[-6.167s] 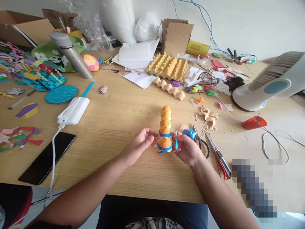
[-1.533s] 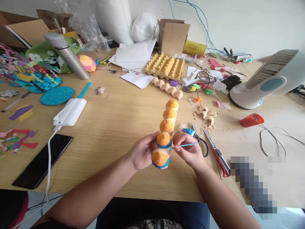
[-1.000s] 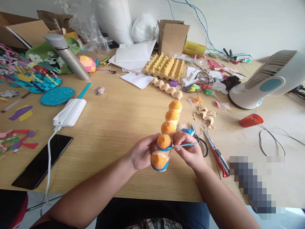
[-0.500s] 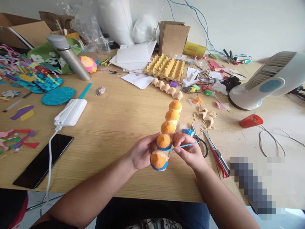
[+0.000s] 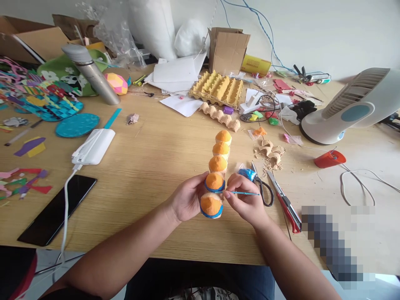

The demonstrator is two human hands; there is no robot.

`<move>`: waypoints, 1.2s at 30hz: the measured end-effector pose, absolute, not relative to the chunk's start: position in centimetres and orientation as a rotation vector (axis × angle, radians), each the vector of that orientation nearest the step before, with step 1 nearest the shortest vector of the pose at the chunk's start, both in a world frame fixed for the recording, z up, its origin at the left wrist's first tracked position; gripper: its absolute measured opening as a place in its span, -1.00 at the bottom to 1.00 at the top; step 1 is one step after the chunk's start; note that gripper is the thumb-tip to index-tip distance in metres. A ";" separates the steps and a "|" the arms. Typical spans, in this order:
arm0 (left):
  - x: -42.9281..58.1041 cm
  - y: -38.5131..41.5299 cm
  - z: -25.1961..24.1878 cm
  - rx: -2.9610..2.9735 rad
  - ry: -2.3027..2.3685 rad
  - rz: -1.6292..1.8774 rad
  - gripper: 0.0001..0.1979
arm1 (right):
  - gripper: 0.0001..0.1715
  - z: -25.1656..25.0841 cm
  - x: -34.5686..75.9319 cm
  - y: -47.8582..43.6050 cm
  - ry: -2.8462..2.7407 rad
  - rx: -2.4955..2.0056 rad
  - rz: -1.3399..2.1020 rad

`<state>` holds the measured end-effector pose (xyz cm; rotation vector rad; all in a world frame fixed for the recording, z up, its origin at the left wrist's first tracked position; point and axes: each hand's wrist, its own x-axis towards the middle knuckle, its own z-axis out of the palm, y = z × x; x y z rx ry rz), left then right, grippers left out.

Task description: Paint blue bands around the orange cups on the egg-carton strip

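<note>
Strip: the beige moulded-pulp row of five orange-capped cups (image 5: 218,164) is held above the desk (image 5: 140,175) before you, in front of your body.
Left grip: your left hand (image 5: 189,198) is grasping its near left side.
Right grip: your right hand (image 5: 246,200) pinches a thin blue stick tool (image 5: 248,193).
Step in hand: apparently smoothing the dark-blue clay-like band (image 5: 209,189) around the second cup; the tip lies at it.
Next move: would seem to call for light tip strokes along that rim while your left hand steadies the row.
White plastic fan (image 5: 353,110): you can read no brand.
Yellow cardboard box (image 5: 256,64): printed, but too small to read.
</note>
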<state>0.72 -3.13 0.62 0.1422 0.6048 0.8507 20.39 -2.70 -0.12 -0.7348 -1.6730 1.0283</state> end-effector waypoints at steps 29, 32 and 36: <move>1.3 -3.4 -0.1 0.209 0.724 1.013 -0.80 | -0.83 0.5 20.8 -2.3 -1.879 -0.633 0.797; 1.3 -3.4 -0.1 0.238 0.720 1.016 -0.81 | -0.83 0.4 20.9 -2.2 -1.900 -0.641 0.736; 1.3 -3.3 -0.3 0.252 0.718 1.025 -0.80 | -0.82 0.1 21.0 -2.1 -1.927 -0.637 0.663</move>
